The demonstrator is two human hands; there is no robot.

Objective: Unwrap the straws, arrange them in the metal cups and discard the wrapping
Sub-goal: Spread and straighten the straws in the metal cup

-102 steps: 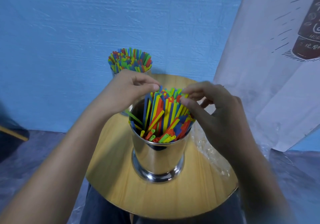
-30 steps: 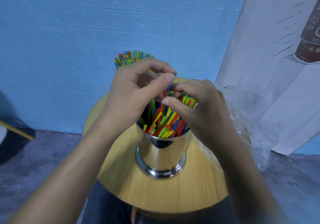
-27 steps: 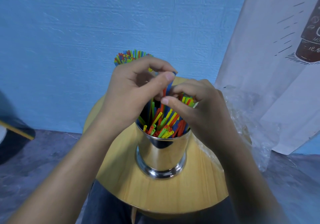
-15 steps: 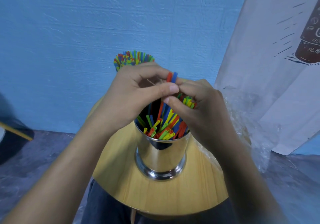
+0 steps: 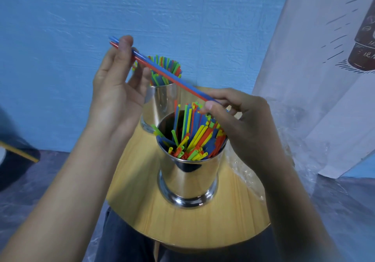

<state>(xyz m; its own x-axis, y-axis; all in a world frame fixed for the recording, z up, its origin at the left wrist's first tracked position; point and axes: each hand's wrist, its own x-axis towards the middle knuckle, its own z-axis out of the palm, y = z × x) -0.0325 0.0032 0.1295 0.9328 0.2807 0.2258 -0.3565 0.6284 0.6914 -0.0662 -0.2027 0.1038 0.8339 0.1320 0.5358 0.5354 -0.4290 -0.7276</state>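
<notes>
Mostly done: far cup (image 5: pixel 160 101) upper centre was full, near cup (image 5: pixel 188 176) centre part-filled, left hand (image 5: pixel 115 91) and right hand (image 5: pixel 243 124) each pinched an end of a blue-red straw pair (image 5: pixel 172 79) above it, wrapping (image 5: pixel 300 140) lay undiscarded at right of bench (image 5: pixel 203 227).

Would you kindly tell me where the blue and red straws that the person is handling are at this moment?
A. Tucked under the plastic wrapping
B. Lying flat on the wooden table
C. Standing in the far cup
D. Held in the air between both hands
D: the blue and red straws slant through the air above the near cup, the left hand gripping their upper end and the right hand pinching their lower end.
</notes>
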